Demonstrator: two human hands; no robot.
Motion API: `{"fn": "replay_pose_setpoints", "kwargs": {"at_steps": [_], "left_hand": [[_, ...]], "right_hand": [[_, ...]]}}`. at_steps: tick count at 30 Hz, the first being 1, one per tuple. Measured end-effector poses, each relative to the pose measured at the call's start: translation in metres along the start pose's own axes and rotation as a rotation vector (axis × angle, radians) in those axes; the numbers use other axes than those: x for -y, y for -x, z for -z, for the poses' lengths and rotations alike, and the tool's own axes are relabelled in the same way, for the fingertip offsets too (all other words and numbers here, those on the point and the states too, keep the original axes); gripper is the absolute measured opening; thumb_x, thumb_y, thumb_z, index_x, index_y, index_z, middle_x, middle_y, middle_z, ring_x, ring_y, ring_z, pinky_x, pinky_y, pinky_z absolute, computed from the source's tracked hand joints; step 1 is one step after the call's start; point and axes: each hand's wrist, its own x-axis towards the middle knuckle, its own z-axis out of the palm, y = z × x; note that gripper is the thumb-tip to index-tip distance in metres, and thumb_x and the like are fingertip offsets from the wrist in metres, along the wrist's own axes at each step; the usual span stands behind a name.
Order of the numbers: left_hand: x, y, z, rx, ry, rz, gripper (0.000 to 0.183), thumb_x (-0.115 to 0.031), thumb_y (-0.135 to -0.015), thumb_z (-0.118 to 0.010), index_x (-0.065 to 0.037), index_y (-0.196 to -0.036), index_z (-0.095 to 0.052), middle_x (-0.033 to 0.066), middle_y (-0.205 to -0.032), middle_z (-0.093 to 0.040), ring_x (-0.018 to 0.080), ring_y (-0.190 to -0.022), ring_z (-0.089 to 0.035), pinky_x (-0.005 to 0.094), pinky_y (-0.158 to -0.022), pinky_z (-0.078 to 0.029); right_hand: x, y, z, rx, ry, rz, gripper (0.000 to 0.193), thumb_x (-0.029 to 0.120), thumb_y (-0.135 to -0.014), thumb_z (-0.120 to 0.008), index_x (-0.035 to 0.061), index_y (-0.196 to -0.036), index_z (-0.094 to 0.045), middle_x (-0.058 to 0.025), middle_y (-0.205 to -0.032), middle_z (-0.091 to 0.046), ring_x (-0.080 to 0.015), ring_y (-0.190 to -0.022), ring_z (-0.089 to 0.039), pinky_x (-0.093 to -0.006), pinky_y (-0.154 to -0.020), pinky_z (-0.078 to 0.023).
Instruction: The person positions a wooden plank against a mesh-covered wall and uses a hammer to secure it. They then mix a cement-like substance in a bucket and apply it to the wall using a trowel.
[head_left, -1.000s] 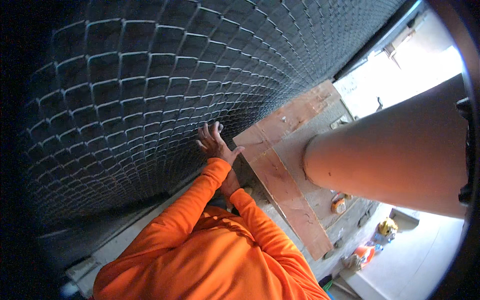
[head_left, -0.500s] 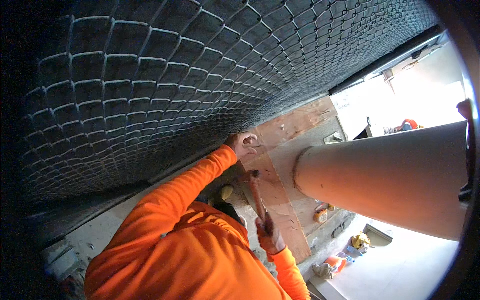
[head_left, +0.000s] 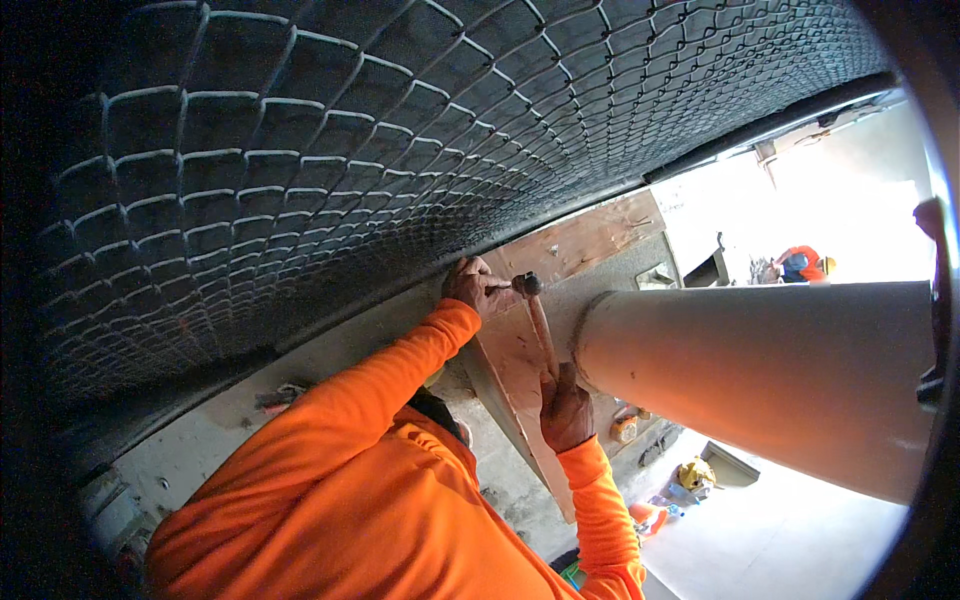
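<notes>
My right hand (head_left: 567, 412) is wrapped round the wooden handle of a hammer (head_left: 538, 322). The dark hammer head is up by the fingertips of my left hand (head_left: 468, 285). Those fingers are pinched together over a reddish-brown wooden board (head_left: 515, 355), right beside the chain-link fence. What they hold, if anything, is too small to make out. A second wooden board (head_left: 585, 240) runs along the foot of the fence, and the two boards meet near my left hand.
A chain-link fence (head_left: 400, 130) with dark backing rises on the left. A thick round column (head_left: 750, 375) stands to the right. Beyond it lie a yellow helmet (head_left: 696, 474) and an orange item (head_left: 650, 517). A person in orange (head_left: 803, 263) bends down farther off.
The hammer has come up and away from me, its head now beside my left fingertips. My left hand's fingers have drawn together. The whole view has shifted a little.
</notes>
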Motion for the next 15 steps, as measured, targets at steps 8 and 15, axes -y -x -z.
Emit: {"fn": "replay_pose_setpoints", "kwargs": {"at_steps": [8,15], "left_hand": [[-0.004,0.002,0.0,-0.098,0.016,-0.081,0.016,-0.027,-0.07,-0.081,-0.017,-0.082,-0.078,0.0068,-0.089,-0.058,0.0277,-0.09,-0.055,0.0398,-0.084,-0.045],[0.004,0.001,-0.005,-0.017,-0.085,-0.066,0.016,-0.03,-0.078,-0.08,-0.022,-0.091,-0.081,0.0052,-0.091,-0.057,0.0261,-0.093,-0.054,0.0397,-0.09,-0.045]], "right_hand": [[0.012,-0.016,0.019,0.01,0.119,0.058,0.032,0.024,-0.101,-0.049,-0.0014,-0.118,-0.055,-0.0298,-0.095,-0.066,-0.0472,-0.073,-0.065,-0.0538,-0.06,-0.053],[0.015,-0.022,0.013,-0.017,0.146,-0.008,0.031,0.027,-0.1,-0.051,-0.0023,-0.109,-0.058,-0.0291,-0.084,-0.067,-0.048,-0.075,-0.065,-0.055,-0.064,-0.052]]}}
